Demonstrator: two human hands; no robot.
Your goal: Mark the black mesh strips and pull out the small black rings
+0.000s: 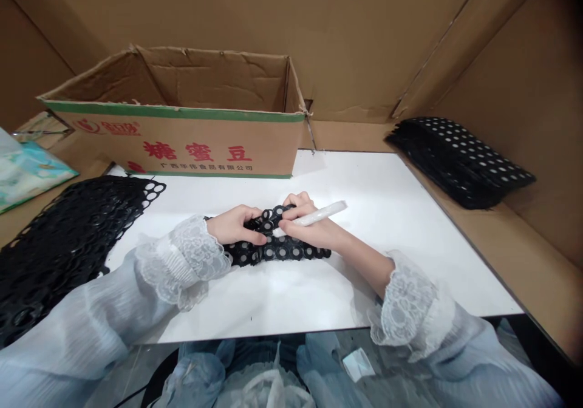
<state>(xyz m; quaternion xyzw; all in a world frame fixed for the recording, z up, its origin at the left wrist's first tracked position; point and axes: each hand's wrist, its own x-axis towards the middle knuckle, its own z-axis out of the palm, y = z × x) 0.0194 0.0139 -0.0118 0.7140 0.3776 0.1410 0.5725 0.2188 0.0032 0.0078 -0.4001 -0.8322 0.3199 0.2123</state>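
1. A large open cardboard box [268, 135] stood along the far edge of the white table [387, 292], toward its far left corner.
2. Black perforated sheets [68, 226] lay across the table's left edge; beyond that edge was a pale green-and-white packet [36, 174].
3. A stack of black dotted sheets [460, 159] rested on cardboard past the far right corner.
4. At mid-table, a black dotted piece [282, 252] lay partly covered by both hands, its long axis running left to right, roughly parallel to the near edge.
5. The left hand [234, 223] pressed the piece's left part, thumb and fingers slightly apart.
6. The right hand [314, 233] was closed around a white pen-like tool [321, 214], tip slanting down-left toward the piece; contact could not be told.
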